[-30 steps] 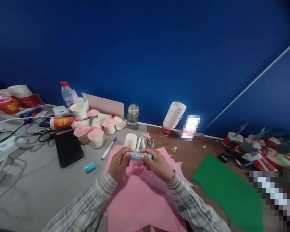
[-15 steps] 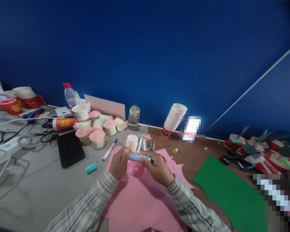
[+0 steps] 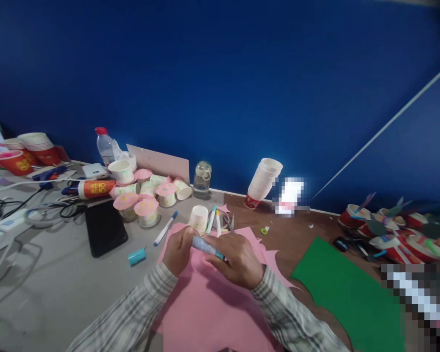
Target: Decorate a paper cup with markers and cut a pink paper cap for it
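Both my hands meet over a pink paper sheet (image 3: pixel 220 308) in front of me. My right hand (image 3: pixel 236 256) grips a light-blue glue stick (image 3: pixel 205 246) that tilts down to the right. My left hand (image 3: pixel 178 252) is closed at the stick's upper left end, fingers pinched on or near it. A teal cap (image 3: pixel 137 255) lies on the grey table (image 3: pixel 51 288) to the left of my hands. A small white paper cup (image 3: pixel 199 218) and several markers (image 3: pixel 213 220) lie just beyond my fingers.
A green sheet (image 3: pixel 344 293) lies at the right. A black phone (image 3: pixel 105 227), decorated cups (image 3: pixel 143 195), a water bottle (image 3: pixel 103 145), a glass jar (image 3: pixel 201 179) and cables (image 3: pixel 18 215) crowd the left. A stack of white cups (image 3: pixel 264 178) leans against the blue wall. Red paper cup crafts (image 3: pixel 396 230) sit far right.
The glue stick went from level to tilted, its right end dropping toward the pink sheet. My right hand moved slightly down with it; my left stayed at the upper end.
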